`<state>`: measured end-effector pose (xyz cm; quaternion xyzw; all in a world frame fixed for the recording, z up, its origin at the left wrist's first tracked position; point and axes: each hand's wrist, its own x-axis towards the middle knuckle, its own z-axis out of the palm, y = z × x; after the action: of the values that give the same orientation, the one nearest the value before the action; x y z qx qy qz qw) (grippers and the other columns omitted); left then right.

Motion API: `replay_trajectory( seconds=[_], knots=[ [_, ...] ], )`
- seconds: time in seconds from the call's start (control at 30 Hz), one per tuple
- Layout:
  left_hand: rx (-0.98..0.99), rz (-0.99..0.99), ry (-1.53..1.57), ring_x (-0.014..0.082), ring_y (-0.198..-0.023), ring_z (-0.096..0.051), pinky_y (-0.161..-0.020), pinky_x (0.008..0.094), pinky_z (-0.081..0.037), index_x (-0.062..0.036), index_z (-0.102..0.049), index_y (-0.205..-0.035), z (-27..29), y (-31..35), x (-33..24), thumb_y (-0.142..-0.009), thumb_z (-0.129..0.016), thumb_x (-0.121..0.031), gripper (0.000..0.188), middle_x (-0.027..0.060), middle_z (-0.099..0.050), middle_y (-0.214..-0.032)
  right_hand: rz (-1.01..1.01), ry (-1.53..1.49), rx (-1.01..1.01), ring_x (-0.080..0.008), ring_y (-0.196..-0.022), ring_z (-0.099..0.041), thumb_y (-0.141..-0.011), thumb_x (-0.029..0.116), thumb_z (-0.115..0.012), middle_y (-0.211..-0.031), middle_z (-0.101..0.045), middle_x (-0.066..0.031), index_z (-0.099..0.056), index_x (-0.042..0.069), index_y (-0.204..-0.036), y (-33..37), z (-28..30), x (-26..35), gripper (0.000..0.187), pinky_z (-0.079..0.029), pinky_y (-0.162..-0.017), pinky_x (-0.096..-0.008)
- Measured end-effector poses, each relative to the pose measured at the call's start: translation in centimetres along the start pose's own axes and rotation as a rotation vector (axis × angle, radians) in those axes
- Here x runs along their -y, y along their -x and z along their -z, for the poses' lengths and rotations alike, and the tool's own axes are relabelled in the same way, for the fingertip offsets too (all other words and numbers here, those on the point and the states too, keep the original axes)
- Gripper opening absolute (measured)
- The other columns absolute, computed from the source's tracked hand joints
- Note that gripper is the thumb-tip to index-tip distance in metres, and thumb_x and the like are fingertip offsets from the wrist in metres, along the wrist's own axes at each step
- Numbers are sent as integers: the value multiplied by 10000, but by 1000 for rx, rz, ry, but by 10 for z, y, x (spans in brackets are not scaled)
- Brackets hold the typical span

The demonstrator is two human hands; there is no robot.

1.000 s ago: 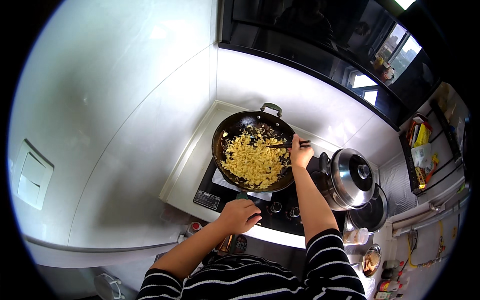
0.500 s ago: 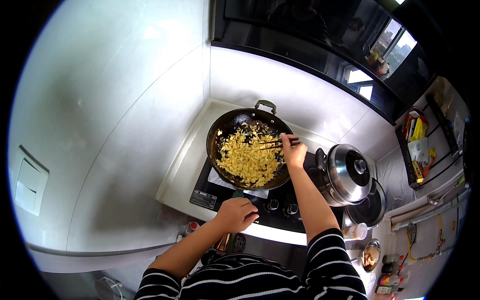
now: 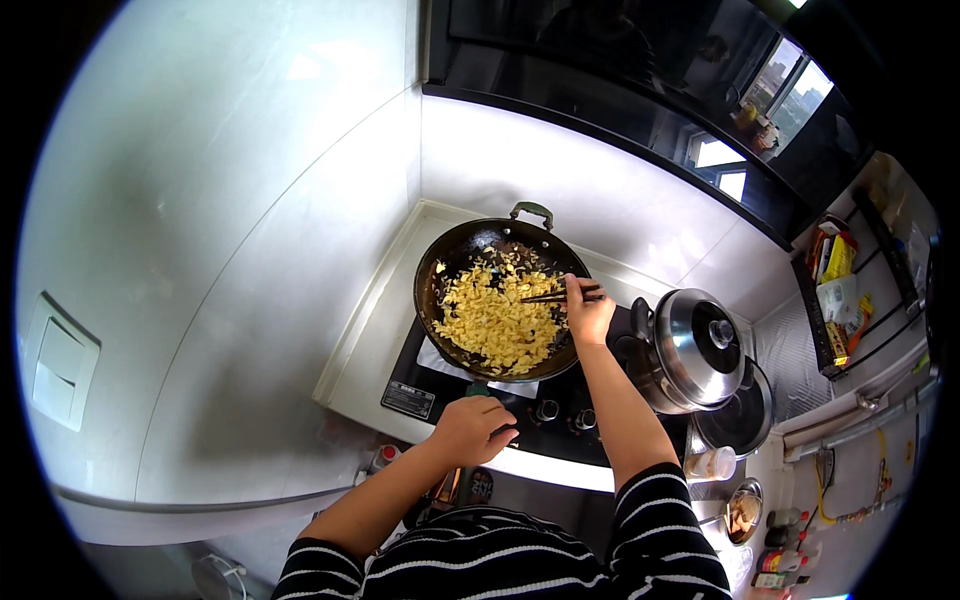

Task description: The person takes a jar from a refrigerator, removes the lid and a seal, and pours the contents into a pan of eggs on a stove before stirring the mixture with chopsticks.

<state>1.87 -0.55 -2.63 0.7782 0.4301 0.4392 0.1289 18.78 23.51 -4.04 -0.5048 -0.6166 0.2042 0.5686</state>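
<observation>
Wok (image 3: 440, 290) full of yellow scrambled egg (image 3: 495, 320) sits on the black stove (image 3: 440, 385), and the pile reaches close to the near rim — one hard push and bits could hop onto the hob. Right hand (image 3: 587, 312) hangs over the wok's right edge, fingers pinched around dark chopsticks (image 3: 550, 296) whose tips are in the egg. Left hand (image 3: 473, 430) is down at the stove's front edge, curled around what's probably the wok handle — hard to tell, the hand covers it. Lidded steel pot (image 3: 697, 345) stands just beside the right elbow, so a wide swing could knock it.
</observation>
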Motion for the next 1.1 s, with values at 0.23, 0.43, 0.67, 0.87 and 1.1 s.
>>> replay_trajectory(
  seconds=[0.23, 0.43, 0.67, 0.87, 1.1],
  knots=[
    [-10, 4, 11, 267, -702, -630, -607, 366, -502, -101, -670, -838, -1, 0, 0, -752, -756, -193, 153, 50, -619, -770, -21, -54, 13, -186, -557, -661, -852, 277, -760, -702, -686, -118, -727, 7, -808, 3, -14, 1, 276, -497, -530, -285],
    [-4, 8, 10, 263, -696, -642, -608, 358, -507, -90, -675, -842, -1, 2, 1, -751, -762, -174, 151, 56, -653, -781, 106, 88, 54, -233, -555, -660, -842, 260, -762, -772, -705, -112, -738, 31, -779, 12, -22, 25, 238, -509, -525, -309],
    [-4, 19, -6, 262, -697, -641, -610, 359, -508, -96, -674, -839, 0, 3, 0, -760, -754, -194, 149, 53, -649, -778, 105, 119, 35, -232, -554, -661, -844, 259, -759, -767, -700, -113, -730, 23, -763, 6, -18, 29, 251, -501, -517, -310],
    [-15, 2, -2, 266, -694, -639, -610, 362, -509, -93, -674, -838, 0, 2, 0, -757, -756, -187, 149, 56, -648, -779, 118, 144, 99, -215, -574, -674, -846, 268, -760, -772, -706, -102, -720, 11, -780, 5, -15, 33, 269, -513, -528, -297],
    [-16, 11, -10, 267, -703, -641, -616, 362, -511, -93, -674, -838, 0, 3, -1, -755, -760, -187, 152, 60, -649, -782, 193, 136, 131, -213, -581, -680, -839, 269, -770, -788, -713, -98, -716, 13, -782, 8, -21, 33, 268, -527, -534, -300]
  ],
)
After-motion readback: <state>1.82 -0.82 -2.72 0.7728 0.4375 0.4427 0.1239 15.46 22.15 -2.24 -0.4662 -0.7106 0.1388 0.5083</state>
